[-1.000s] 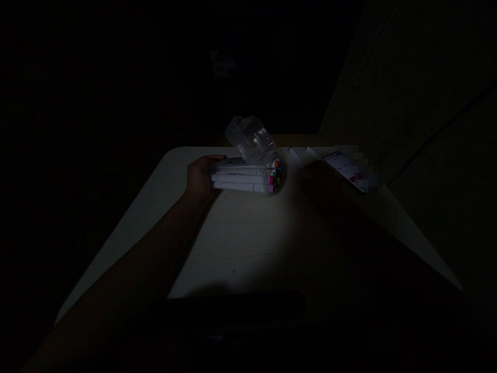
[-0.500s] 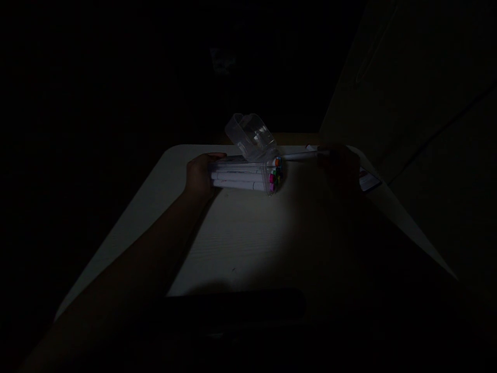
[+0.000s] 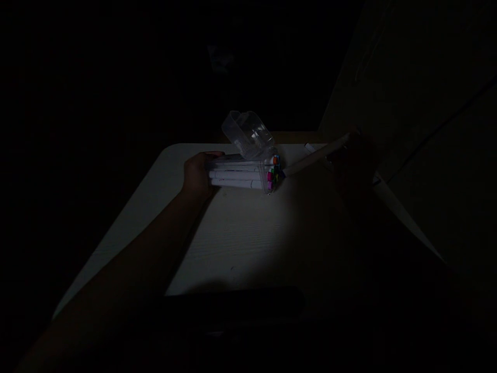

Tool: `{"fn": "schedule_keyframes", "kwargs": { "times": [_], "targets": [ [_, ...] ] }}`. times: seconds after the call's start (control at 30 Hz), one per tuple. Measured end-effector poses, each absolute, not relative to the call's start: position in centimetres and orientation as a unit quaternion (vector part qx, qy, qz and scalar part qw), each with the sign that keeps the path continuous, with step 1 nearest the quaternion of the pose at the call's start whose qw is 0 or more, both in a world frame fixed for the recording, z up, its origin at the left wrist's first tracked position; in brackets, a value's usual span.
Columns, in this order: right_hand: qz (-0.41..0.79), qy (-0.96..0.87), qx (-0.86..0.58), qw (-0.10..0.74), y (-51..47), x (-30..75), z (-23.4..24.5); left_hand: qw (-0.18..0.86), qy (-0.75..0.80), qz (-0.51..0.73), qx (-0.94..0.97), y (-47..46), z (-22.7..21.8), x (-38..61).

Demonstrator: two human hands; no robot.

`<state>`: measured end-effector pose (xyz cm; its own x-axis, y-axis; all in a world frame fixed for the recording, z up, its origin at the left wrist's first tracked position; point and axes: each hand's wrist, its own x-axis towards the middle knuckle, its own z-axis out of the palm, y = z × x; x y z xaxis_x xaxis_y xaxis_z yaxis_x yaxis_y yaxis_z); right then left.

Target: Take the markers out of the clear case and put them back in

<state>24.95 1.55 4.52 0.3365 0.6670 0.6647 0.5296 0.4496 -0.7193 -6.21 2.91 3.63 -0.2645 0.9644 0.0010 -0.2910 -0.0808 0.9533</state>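
My left hand (image 3: 196, 176) is wrapped round the base end of a clear plastic marker case (image 3: 236, 159), which lies on its side on the white table. Several white markers (image 3: 235, 175) fill the case, their coloured caps (image 3: 271, 177) facing right: pink, orange, blue and green show. The transparent lid (image 3: 248, 133) stands hinged open at the back. Over the table's right side, my right hand (image 3: 353, 155), very dark, grips a white marker (image 3: 316, 155). That marker slants down leftward, its dark-blue tip end close to the case's mouth.
Another white marker (image 3: 309, 148) lies at the table's back edge, partly hidden behind the held one. The white table (image 3: 229, 233) has a rounded back corner. A dark cable (image 3: 435, 132) runs along the wall at right. The surroundings are nearly black.
My right hand has moved right and slightly up with its marker, which has gone from nearly level to slanted. My left hand and the case have stayed almost in place.
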Motion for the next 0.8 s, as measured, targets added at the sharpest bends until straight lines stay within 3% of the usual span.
{"fn": "schedule_keyframes", "kwargs": {
  "times": [0.13,0.3,0.8],
  "targets": [
    [0.07,-0.416,-0.612,0.669,1.6,23.6,5.1,0.491,0.472,0.64,0.356,3.0,3.7,-6.2],
    [0.15,-0.475,-0.475,0.725,-1.0,21.8,5.6,0.488,0.47,0.638,0.366,3.3,3.3,-6.6],
    [0.002,-0.642,-0.432,0.634,-3.9,19.3,3.2,0.5,0.466,0.638,0.356,3.4,3.5,-6.4]
  ]
}}
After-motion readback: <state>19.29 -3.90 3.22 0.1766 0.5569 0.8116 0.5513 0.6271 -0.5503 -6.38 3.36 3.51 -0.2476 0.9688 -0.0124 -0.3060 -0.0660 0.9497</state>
